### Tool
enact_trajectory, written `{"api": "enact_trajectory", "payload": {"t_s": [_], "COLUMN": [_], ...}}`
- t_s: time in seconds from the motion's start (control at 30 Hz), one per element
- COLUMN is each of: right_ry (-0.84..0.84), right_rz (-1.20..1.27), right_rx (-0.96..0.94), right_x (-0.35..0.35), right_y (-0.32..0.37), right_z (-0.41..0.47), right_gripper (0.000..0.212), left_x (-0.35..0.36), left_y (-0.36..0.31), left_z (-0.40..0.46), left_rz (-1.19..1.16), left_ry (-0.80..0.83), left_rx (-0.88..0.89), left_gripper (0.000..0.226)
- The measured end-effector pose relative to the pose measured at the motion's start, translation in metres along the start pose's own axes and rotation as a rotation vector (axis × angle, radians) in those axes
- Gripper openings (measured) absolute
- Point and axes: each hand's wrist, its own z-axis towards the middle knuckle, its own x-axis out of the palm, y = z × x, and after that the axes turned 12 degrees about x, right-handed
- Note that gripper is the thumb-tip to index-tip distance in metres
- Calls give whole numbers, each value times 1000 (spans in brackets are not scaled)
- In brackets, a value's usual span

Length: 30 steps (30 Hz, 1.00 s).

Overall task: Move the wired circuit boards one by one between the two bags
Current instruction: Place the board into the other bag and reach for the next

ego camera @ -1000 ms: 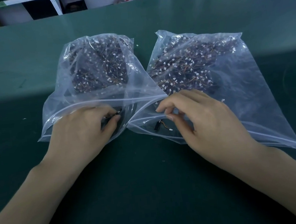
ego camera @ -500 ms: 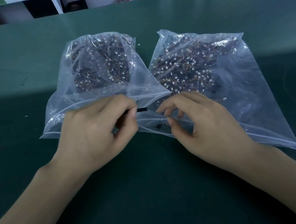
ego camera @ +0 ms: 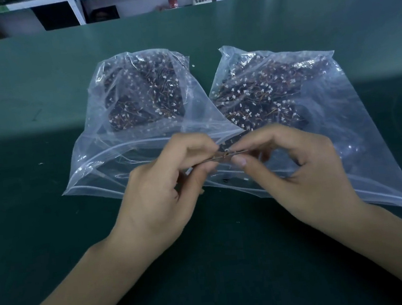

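- Left bag (ego camera: 127, 125): I see a clear zip bag lying flat on the green surface (ego camera: 43, 243), its mouth toward me and gaping open. Dark wired boards are heaped at its far end, which I judge leaves the mouth free for reaching in.
- Left hand (ego camera: 164, 188): it hangs just over the left bag's mouth, wrist low, knuckles up. Thumb and forefinger pinch the left end of one board (ego camera: 229, 145).
- Board: a small dark strip with thin wires, held in the air between the two bag mouths, touching neither heap. Both hands hold it at once, so I read this as a hand-over.
- Right hand (ego camera: 293, 167): fingers curled, thumb and forefinger pinching the board's right end.
- Right bag (ego camera: 340, 117): clear, flat, mouth toward me, and holding the fuller heap.
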Motion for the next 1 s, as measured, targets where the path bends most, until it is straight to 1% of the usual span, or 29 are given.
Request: {"api": "enact_trajectory", "payload": {"t_s": [0.07,0.2,0.3,0.4,0.53,0.67,0.8,1.0], "right_ry": [11,20,-12,-26,31,39,38,57], "right_rz": [-17,-14,-7,-8,-30,18,-12,-18], "right_rx": [5,8,9,3,32,72,47,58], "right_x": [1,4,6,5,5,10,7,5], "right_y": [-1,1,3,3,4,4,4,4], "right_z": [0,0,-1,0,-1,-3,-3,-3], "right_gripper": [10,11,15,12,10,9,8,11], "left_x": [0,-1,2,2,1,1,1,2], "left_y": [0,-3,-6,-7,-4,-4,-3,-3], "left_z": [-1,-1,-2,-2,-1,-1,-1,-3], "left_rz": [-33,-66,-99,-146,-166,-195,-147,-135], "left_ry": [-34,-70,-80,-76,-50,-37,-31,-29], "left_rx": [-45,-54,-60,-61,-98,-127,-91,-85], "left_gripper": [13,12,11,10,5,7,12,15]}}
